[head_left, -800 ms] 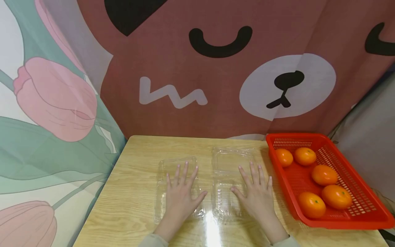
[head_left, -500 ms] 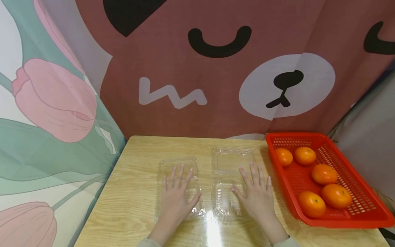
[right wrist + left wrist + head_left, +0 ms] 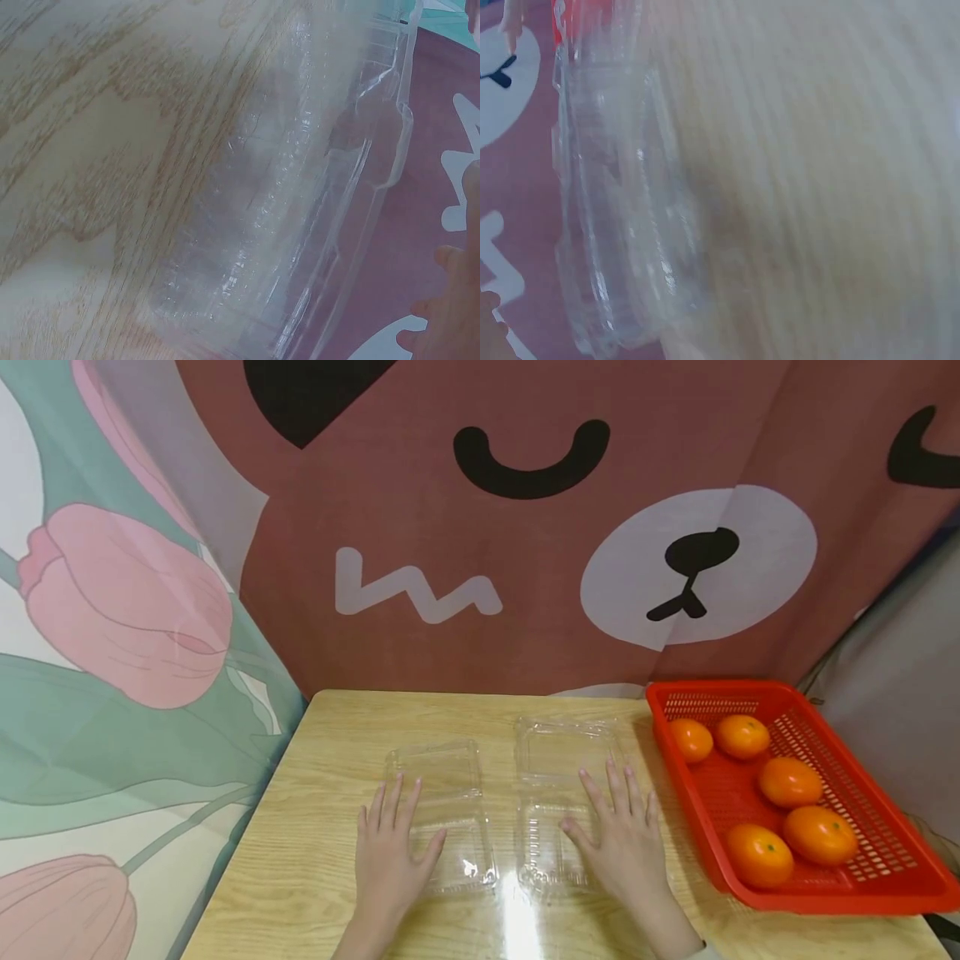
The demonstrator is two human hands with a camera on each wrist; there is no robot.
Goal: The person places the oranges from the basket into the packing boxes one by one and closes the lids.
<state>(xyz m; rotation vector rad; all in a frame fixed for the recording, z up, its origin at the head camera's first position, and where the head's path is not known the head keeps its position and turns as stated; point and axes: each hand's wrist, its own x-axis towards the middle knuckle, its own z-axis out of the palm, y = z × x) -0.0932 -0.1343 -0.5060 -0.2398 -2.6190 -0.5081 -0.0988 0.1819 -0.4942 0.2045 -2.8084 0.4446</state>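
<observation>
Two clear plastic containers with their lids folded back lie side by side in the head view, the left one [image 3: 453, 843] and the right one [image 3: 551, 852]. My left hand [image 3: 390, 860], fingers spread, is over the left container's left edge. My right hand [image 3: 626, 847], also spread, is over the right side of the other container. Neither hand holds anything; whether they touch the plastic, I cannot tell. The wrist views show a clear container close up, in the left [image 3: 630, 210] and in the right [image 3: 262, 195].
A red basket [image 3: 693, 827] with several oranges [image 3: 757, 856] stands on the right of the wooden table [image 3: 300, 827]. Behind the table hangs a bear-print cloth [image 3: 420, 652]; a tulip-print cloth [image 3: 135, 610] hangs on the left.
My left hand has moved left and slightly toward the near edge, uncovering more of the left container. My right hand has barely moved.
</observation>
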